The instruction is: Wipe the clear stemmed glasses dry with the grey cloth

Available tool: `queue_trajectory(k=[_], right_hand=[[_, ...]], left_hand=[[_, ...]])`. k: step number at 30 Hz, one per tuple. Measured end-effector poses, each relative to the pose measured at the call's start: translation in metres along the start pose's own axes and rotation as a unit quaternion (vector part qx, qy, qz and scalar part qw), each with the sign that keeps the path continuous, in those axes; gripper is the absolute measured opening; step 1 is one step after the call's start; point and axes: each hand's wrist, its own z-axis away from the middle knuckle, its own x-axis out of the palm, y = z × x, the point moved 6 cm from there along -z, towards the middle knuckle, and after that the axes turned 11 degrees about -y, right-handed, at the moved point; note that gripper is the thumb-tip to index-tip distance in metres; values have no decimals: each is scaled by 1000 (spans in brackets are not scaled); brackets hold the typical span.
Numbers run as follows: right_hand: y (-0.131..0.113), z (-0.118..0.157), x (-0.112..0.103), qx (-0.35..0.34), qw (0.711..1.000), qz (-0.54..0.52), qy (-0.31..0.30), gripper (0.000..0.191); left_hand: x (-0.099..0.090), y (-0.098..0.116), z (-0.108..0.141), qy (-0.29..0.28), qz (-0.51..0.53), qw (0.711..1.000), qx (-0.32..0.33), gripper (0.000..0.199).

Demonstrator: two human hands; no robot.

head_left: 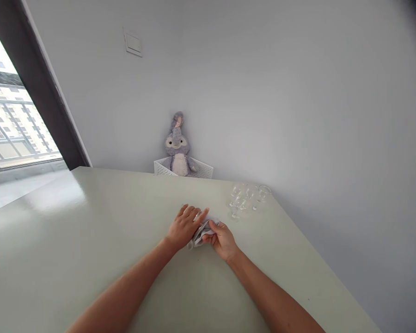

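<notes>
A crumpled light-grey cloth (204, 233) is bunched between my two hands, low over the table. My right hand (225, 242) pinches it between thumb and curled fingers. Coming from the left, my left hand (184, 227) curves palm down around a clear glass (197, 215), of which only a small shiny part shows between fingers and thumb. The cloth lies against this glass under the left palm; most of the glass is hidden. Several clear stemmed glasses (243, 199) stand in a cluster near the table's far right corner, beyond my right hand.
The pale green table (100, 240) has its far edge near the wall and its right edge slanting toward me. Behind it, a grey plush rabbit (179, 152) sits in a white perforated basket (204, 171). A window (17, 120) is at left, a light switch (133, 44) above.
</notes>
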Motion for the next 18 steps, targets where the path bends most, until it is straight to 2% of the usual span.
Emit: queue_trajectory(k=[3, 6, 8, 10, 11, 12, 13, 14, 16, 18], right_hand=[[-5, -1, -3, 18, 999, -25, -11, 26], [-18, 4, 2, 31, 992, 82, -91, 29], [-24, 10, 7, 60, 970, 161, -170, 31], [-26, 16, 9, 102, 943, 203, -241, 33], [-27, 17, 8, 116, 935, 209, -260, 33], [-27, 17, 6, 120, 935, 207, -263, 33], [-27, 14, 2, 113, 941, 198, -250, 33], [-28, 11, -3, 99, 953, 183, -222, 33], [-27, 2, -13, 57, 979, 129, -144, 32], [-25, -3, -19, 22, 994, 65, -82, 28]], left_hand=[[-2, -5, -1, -18, 33, 999, -6, 24], [5, -20, 1, -99, 133, 985, -45, 30], [17, -27, 5, -193, 263, 942, -71, 38], [29, -22, 12, -304, 395, 864, -65, 46], [33, -16, 14, -344, 436, 830, -56, 49], [34, -13, 15, -358, 448, 817, -55, 52], [33, -12, 13, -340, 432, 833, -66, 52], [29, -14, 9, -295, 390, 868, -82, 49], [13, -14, 2, -163, 259, 948, -89, 36], [0, -7, -2, -56, 127, 989, -60, 33]])
